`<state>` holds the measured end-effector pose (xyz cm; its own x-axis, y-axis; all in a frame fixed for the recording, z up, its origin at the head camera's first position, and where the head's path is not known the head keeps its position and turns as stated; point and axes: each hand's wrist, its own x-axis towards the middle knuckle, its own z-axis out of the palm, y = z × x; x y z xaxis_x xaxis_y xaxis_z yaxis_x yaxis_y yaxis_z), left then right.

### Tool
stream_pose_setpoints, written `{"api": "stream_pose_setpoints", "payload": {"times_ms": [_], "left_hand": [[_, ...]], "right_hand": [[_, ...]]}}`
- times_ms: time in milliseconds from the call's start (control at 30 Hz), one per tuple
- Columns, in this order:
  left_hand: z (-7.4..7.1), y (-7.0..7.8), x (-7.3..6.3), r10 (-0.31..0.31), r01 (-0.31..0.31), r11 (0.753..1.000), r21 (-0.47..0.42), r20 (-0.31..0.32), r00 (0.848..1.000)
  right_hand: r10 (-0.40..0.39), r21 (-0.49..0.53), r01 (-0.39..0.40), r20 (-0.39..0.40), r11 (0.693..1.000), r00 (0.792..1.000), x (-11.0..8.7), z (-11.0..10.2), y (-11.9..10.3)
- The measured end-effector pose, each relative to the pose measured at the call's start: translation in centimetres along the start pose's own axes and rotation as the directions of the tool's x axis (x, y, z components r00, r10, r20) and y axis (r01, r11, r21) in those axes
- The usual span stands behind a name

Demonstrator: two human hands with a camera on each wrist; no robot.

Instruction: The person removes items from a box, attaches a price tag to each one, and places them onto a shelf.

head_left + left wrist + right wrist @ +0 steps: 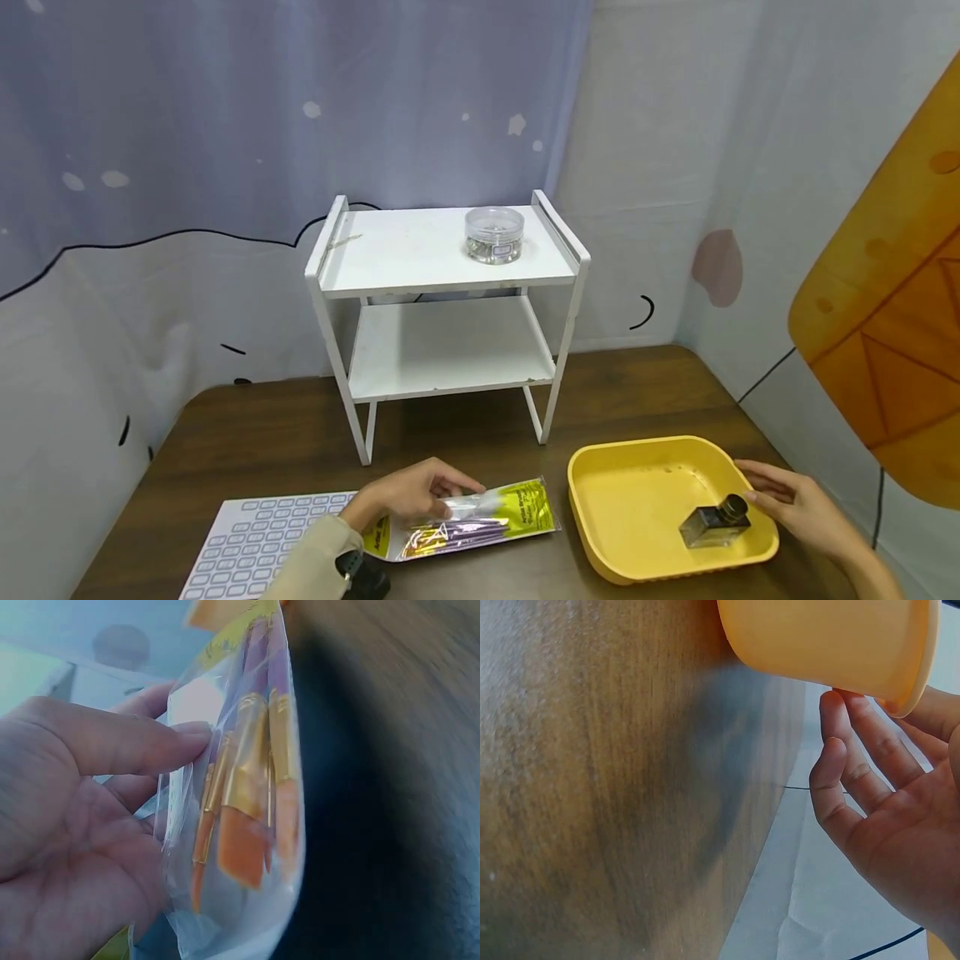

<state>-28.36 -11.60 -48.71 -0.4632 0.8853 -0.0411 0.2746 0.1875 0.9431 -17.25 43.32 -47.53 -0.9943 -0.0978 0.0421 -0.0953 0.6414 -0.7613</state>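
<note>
My left hand holds a clear plastic pack of paintbrushes low over the front of the table. In the left wrist view, the thumb presses on the front of the paintbrush pack, whose brushes have purple handles and orange bristles; the other fingers are partly hidden behind it. At the right, my right hand grips the rim of a yellow tray, thumb over the edge and fingers along the outer wall. A small square glass bottle with a dark round cap lies inside, close to that thumb.
A white two-tier shelf stands at the back of the wooden table. On its top tier sits a clear round jar with small contents. A white sheet printed with label boxes lies at the front left, partly under the left forearm.
</note>
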Motion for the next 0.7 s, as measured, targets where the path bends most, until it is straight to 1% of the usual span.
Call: {"api": "stream_pose_setpoints", "payload": {"times_ms": [133, 233, 333, 400, 467, 600, 700], "left_hand": [[0.0, -1.2, 0.2, -0.02, 0.021, 1.0, -0.017, 0.0, 1.0], [-0.1, -1.6, 0.3, -0.044, 0.044, 0.999, -0.003, -0.008, 0.999], [-0.1, -1.2, 0.6, -0.066, 0.068, 0.995, 0.068, -0.035, 0.997], [-0.1, -0.9, 0.7, -0.072, 0.079, 0.988, 0.135, -0.056, 0.996], [-0.1, -0.7, 0.8, -0.076, 0.088, 0.979, 0.183, -0.072, 0.994], [-0.2, -0.5, 0.8, -0.081, 0.102, 0.968, 0.23, -0.097, 0.992], [-0.6, -0.2, 0.3, -0.079, 0.114, 0.957, 0.267, -0.141, 0.987]], "right_hand": [[-0.01, -0.003, 0.01, -0.005, 1.0, 1.0, 0.0, 0.0, -0.1], [-0.015, -0.002, 0.015, -0.005, 1.0, 1.0, 0.0, 0.0, -0.1], [-0.023, -0.006, 0.023, -0.013, 1.0, 1.0, 0.0, -0.1, 0.0], [-0.027, -0.012, 0.027, -0.018, 1.0, 0.999, 0.0, -0.1, 0.0], [-0.025, -0.018, 0.025, -0.019, 1.0, 1.0, 0.0, -0.1, 0.1], [-0.002, -0.036, 0.001, -0.015, 0.999, 1.0, 0.0, 0.0, 0.0], [0.02, -0.065, -0.021, -0.021, 0.998, 1.0, 0.0, 0.1, -0.3]]}}
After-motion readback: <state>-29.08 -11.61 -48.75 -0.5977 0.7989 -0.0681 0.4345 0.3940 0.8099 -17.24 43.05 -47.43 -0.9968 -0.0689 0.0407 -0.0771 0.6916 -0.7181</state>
